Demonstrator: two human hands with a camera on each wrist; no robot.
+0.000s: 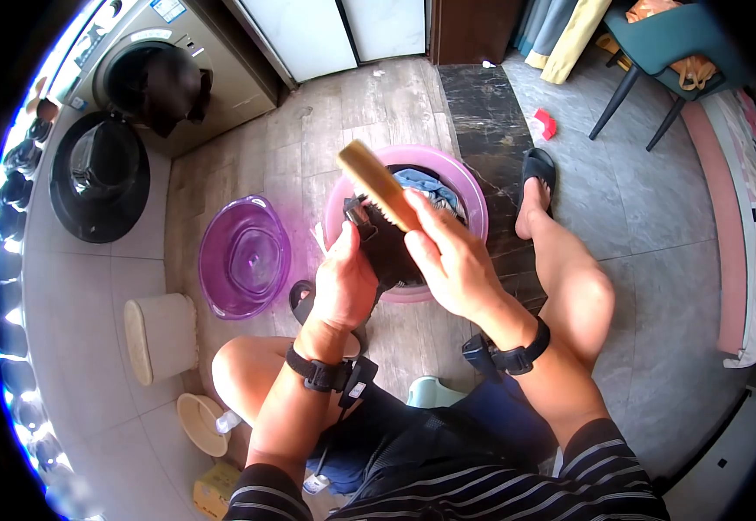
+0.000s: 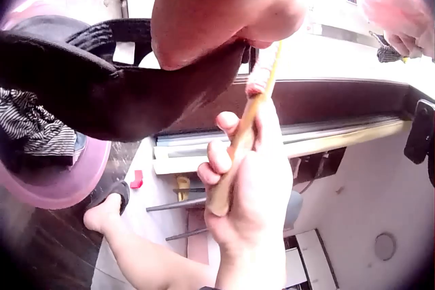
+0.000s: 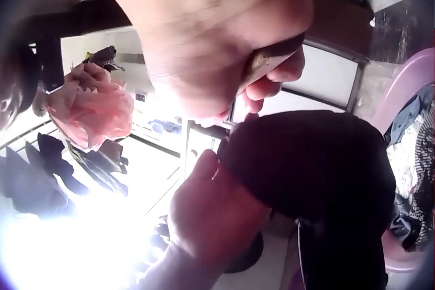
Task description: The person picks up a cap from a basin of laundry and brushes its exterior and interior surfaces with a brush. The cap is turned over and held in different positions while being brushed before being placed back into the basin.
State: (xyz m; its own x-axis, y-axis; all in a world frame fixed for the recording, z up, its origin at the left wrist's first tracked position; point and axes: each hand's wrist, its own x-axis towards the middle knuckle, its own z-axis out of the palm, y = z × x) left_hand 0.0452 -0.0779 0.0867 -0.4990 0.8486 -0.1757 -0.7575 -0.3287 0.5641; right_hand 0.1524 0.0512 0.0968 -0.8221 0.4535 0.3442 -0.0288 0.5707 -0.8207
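Observation:
A dark cap-like cloth item (image 1: pixel 388 253) hangs from my left hand (image 1: pixel 343 282), which grips its edge over the pink basin (image 1: pixel 473 187). My right hand (image 1: pixel 454 260) holds a wooden brush (image 1: pixel 376 178), its bristles facing down toward the item's edge and the left fingers. In the left wrist view the right hand (image 2: pixel 248 188) wraps the brush handle (image 2: pixel 238 144), and the dark item (image 2: pixel 129 99) droops below the left hand (image 2: pixel 221 11). The right wrist view shows the left hand (image 3: pixel 211 218) on the dark item (image 3: pixel 319 174); the bristles' contact is hidden there.
Blue and striped clothes (image 1: pixel 430 187) lie in the pink basin. A purple basin (image 1: pixel 247 258) stands left of it, near a bin (image 1: pixel 162 337). Behind are a washing machine (image 1: pixel 213 69) with dark cloth in its door and a green chair (image 1: pixel 673 43). A black hat (image 1: pixel 100 178) lies far left.

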